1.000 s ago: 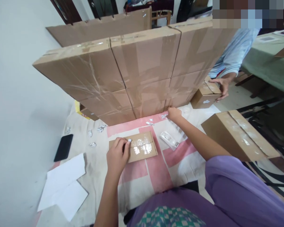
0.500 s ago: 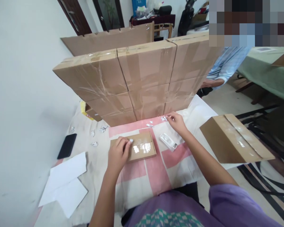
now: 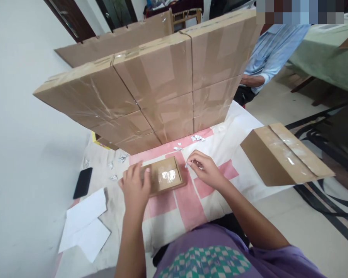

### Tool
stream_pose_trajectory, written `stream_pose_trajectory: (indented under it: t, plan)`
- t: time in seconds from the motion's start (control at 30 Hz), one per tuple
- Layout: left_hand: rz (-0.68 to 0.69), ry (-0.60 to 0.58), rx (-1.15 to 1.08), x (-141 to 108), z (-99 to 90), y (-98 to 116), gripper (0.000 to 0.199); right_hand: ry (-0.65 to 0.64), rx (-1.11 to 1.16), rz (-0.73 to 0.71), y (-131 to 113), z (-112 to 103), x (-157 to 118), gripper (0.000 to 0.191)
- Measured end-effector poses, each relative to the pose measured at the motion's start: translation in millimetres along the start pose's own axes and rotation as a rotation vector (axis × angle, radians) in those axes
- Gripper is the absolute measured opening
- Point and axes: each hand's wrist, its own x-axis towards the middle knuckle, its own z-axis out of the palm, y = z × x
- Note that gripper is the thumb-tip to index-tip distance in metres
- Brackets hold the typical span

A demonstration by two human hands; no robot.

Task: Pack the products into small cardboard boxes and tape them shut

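Note:
A small taped cardboard box (image 3: pixel 162 175) lies flat on the pink and white cloth. My left hand (image 3: pixel 135 183) rests over its left end, fingers spread, thumb on the top face. Just off the box's right edge, my right hand (image 3: pixel 203 168) pinches a small whitish piece of folded paper (image 3: pixel 186 165) between thumb and fingertips. Beyond that hand, several folded paper slips (image 3: pixel 197 138) sit in a small pile. Another paper slip (image 3: pixel 178 148) lies nearer the box.
A wall of taped cartons (image 3: pixel 162 85) stands across the far side. Crumpled papers (image 3: pixel 123 158), a black phone (image 3: pixel 82 183) and white sheets (image 3: pixel 87 220) lie to the left. A larger carton (image 3: pixel 287 154) stands right; a person in a blue shirt (image 3: pixel 274 50) sits beyond.
My right hand has come from the slip pile back toward the box with a small piece. My left fingers have spread, and the slip they held no longer shows. The white packet is out of sight.

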Motion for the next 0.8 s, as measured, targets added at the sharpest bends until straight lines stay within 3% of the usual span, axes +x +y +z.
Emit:
stream_pose_trajectory:
  t: [0.07,0.13,0.27,0.5,0.6,0.67,0.73,0.8]
  plan:
    - [-0.230,-0.070,0.061,9.8,8.6,-23.9,0.053,-0.008,0.024,0.105,14.5,0.9,-11.7,0.014]
    - [-0.308,-0.195,-0.004,19.1,16.2,-45.0,0.060,-0.079,0.066,0.166,28.0,9.8,-23.7,0.012]
    - [-0.227,-0.294,-0.177,32.2,24.5,-68.0,0.060,-0.165,0.130,0.211,50.4,36.8,-38.4,0.009]
    - [-0.141,-0.279,-0.119,35.1,24.6,-69.8,0.051,-0.163,0.132,0.258,78.3,54.6,-37.2,0.007]
    - [-0.111,-0.304,-0.058,34.3,22.3,-68.7,0.050,-0.156,0.109,0.321,83.5,51.1,-37.0,0.062]
    - [-0.086,-0.319,-0.067,35.0,21.2,-68.6,0.049,-0.202,0.140,0.318,84.4,50.0,-38.3,0.084]
    - [-0.076,-0.320,-0.092,36.2,20.8,-68.8,0.049,-0.223,0.197,0.288,83.7,52.0,-41.4,0.073]
    - [-0.078,-0.316,-0.112,37.0,21.0,-69.4,0.049,-0.162,0.232,0.287,81.9,56.3,-46.8,0.056]
